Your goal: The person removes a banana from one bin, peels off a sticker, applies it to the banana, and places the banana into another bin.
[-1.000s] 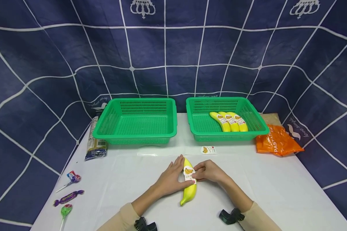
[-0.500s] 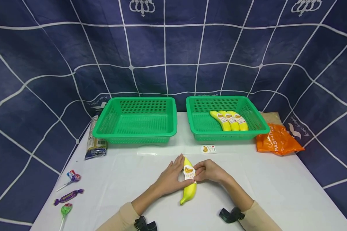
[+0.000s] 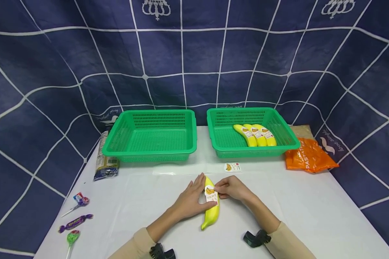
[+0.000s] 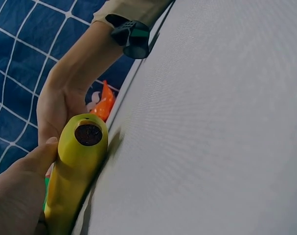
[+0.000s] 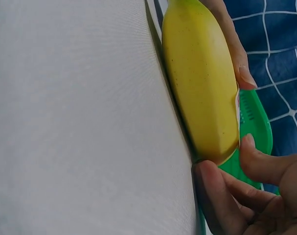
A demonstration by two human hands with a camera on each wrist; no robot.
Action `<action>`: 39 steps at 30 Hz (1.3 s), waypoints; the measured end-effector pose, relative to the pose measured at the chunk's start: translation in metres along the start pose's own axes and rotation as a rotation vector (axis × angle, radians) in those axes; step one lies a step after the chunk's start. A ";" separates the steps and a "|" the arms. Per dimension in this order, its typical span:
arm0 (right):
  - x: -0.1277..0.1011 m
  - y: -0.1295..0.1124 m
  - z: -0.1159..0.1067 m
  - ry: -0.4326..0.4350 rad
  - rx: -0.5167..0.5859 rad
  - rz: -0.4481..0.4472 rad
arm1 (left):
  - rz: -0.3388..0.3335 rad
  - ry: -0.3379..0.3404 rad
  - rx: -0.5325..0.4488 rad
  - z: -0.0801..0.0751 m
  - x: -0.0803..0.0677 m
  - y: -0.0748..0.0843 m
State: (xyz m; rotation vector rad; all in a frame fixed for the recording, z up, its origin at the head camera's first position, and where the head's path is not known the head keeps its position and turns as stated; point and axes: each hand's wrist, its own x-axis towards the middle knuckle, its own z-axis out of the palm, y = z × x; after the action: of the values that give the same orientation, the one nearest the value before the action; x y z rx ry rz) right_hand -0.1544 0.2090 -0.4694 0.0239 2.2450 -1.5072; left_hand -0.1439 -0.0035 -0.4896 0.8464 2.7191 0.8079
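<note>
A yellow banana [image 3: 211, 216] lies on the white table between both hands, its stem end toward the person. Stuck on its upper side is a white label [image 3: 211, 195] with a banana picture. The left hand [image 3: 189, 201] holds the banana from the left, thumb across the label's lower part and fingers along the far left side. At the right side, the right hand [image 3: 234, 188] has its thumb at the label's upper right edge. In the right wrist view its curled index finger [image 5: 212, 183] touches low on the banana [image 5: 199, 83], with the thumb [image 5: 256, 159] above.
Two green baskets [image 3: 149, 156] stand behind; the right basket [image 3: 256, 152] holds three labelled bananas [image 3: 258, 136]. A label strip [image 3: 194, 168] lies before them. Bags flank the baskets: orange [image 3: 311, 158] right, dark-ended [image 3: 106, 162] left. Lollipops [image 3: 72, 236] and a purple candy [image 3: 75, 223] lie left.
The right thumb has moved from lower on the label up to its upper right edge. The left hand and the banana stay in place.
</note>
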 end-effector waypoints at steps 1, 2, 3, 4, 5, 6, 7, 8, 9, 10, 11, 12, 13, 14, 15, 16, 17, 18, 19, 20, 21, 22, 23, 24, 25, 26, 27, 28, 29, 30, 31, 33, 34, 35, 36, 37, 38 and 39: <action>0.001 -0.001 0.001 0.012 0.004 0.006 | 0.002 -0.001 0.003 -0.001 0.000 0.000; 0.001 -0.001 0.001 0.020 0.004 0.007 | 0.005 -0.002 0.007 -0.001 0.000 -0.001; 0.002 -0.001 0.002 0.026 0.007 0.009 | 0.008 -0.005 0.011 -0.002 0.000 -0.002; 0.002 -0.001 0.003 0.030 0.008 0.007 | 0.013 -0.010 0.015 -0.003 0.000 -0.002; 0.002 -0.002 0.003 0.033 0.012 0.004 | 0.018 -0.015 0.015 -0.003 0.000 -0.003; 0.002 -0.001 0.004 0.036 0.013 0.000 | 0.020 -0.020 0.015 -0.004 -0.001 -0.004; 0.003 -0.001 0.004 0.038 0.014 -0.006 | 0.024 -0.025 0.013 -0.005 -0.001 -0.005; 0.003 -0.001 0.005 0.040 0.015 -0.008 | 0.028 -0.030 0.010 -0.006 -0.002 -0.006; 0.003 -0.001 0.005 0.042 0.015 -0.009 | 0.031 -0.034 0.008 -0.007 -0.002 -0.007; 0.003 -0.001 0.005 0.046 0.013 -0.009 | 0.035 -0.038 0.003 -0.008 -0.002 -0.008; 0.002 -0.001 0.006 0.048 0.010 -0.011 | 0.038 -0.041 0.001 -0.008 -0.002 -0.009; 0.002 -0.001 0.006 0.050 0.009 -0.012 | 0.041 -0.043 0.001 -0.009 -0.002 -0.009; 0.002 -0.001 0.006 0.052 0.011 -0.012 | 0.044 -0.043 0.004 -0.009 -0.002 -0.010; 0.003 -0.001 0.006 0.054 0.012 -0.012 | 0.046 -0.044 0.004 -0.009 -0.002 -0.011; 0.003 -0.001 0.006 0.057 0.010 -0.014 | 0.048 -0.043 0.005 -0.010 -0.001 -0.011; 0.003 -0.001 0.006 0.059 0.010 -0.017 | 0.050 -0.042 0.005 -0.010 0.000 -0.011; 0.004 -0.001 0.006 0.059 0.010 -0.021 | 0.050 -0.040 0.008 -0.010 0.001 -0.012; 0.004 -0.001 0.006 0.057 0.014 -0.019 | 0.052 -0.035 0.009 -0.010 0.001 -0.012; 0.004 -0.001 0.006 0.054 0.014 -0.022 | 0.051 -0.033 0.013 -0.011 0.002 -0.012; 0.004 -0.001 0.007 0.052 0.014 -0.024 | 0.049 -0.031 0.013 -0.011 0.003 -0.012; 0.005 -0.001 0.007 0.049 0.014 -0.027 | 0.046 -0.029 0.015 -0.011 0.004 -0.013; 0.004 -0.001 0.007 0.045 0.014 -0.029 | 0.044 -0.026 0.017 -0.011 0.004 -0.013; 0.004 -0.001 0.007 0.042 0.013 -0.030 | 0.041 -0.026 0.019 -0.011 0.005 -0.013; 0.004 0.000 0.008 0.041 0.013 -0.031 | 0.039 -0.026 0.019 -0.012 0.005 -0.014; 0.004 0.000 0.008 0.041 0.012 -0.031 | 0.034 -0.030 0.022 -0.012 0.005 -0.014; 0.004 0.000 0.008 0.042 0.011 -0.030 | 0.035 -0.030 0.018 -0.012 0.006 -0.014; 0.004 0.000 0.008 0.044 0.011 -0.030 | 0.035 -0.031 0.015 -0.012 0.006 -0.015; 0.004 0.000 0.009 0.046 0.010 -0.027 | 0.035 -0.032 0.012 -0.012 0.007 -0.015; 0.004 0.000 0.009 0.049 0.011 -0.024 | 0.032 -0.031 0.008 -0.012 0.007 -0.015; 0.005 -0.001 0.009 0.052 0.010 -0.022 | 0.029 -0.029 0.003 -0.011 0.008 -0.015; 0.005 -0.001 0.009 0.055 0.011 -0.020 | 0.026 -0.025 0.001 -0.011 0.008 -0.015; 0.005 -0.001 0.009 0.059 0.013 -0.017 | 0.018 -0.012 0.002 -0.011 0.010 -0.015; 0.005 -0.001 0.009 0.060 0.013 -0.016 | 0.016 -0.005 0.007 -0.011 0.011 -0.015; 0.005 -0.001 0.008 0.060 0.014 -0.018 | 0.017 0.004 0.015 -0.011 0.012 -0.015; 0.006 -0.001 0.008 0.058 0.015 -0.020 | 0.022 0.013 0.026 -0.011 0.012 -0.015; 0.006 0.000 0.008 0.056 0.017 -0.021 | 0.027 0.024 0.037 -0.010 0.013 -0.015; 0.006 0.000 0.008 0.055 0.019 -0.022 | 0.031 0.034 0.044 -0.010 0.014 -0.015; 0.006 0.000 0.008 0.053 0.022 -0.023 | 0.034 0.045 0.050 -0.010 0.015 -0.015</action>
State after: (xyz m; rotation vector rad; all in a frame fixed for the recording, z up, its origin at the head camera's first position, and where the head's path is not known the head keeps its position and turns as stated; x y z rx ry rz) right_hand -0.1568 0.2005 -0.4744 0.0447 2.2776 -1.5604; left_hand -0.1663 -0.0099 -0.4897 0.8975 2.7818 0.7777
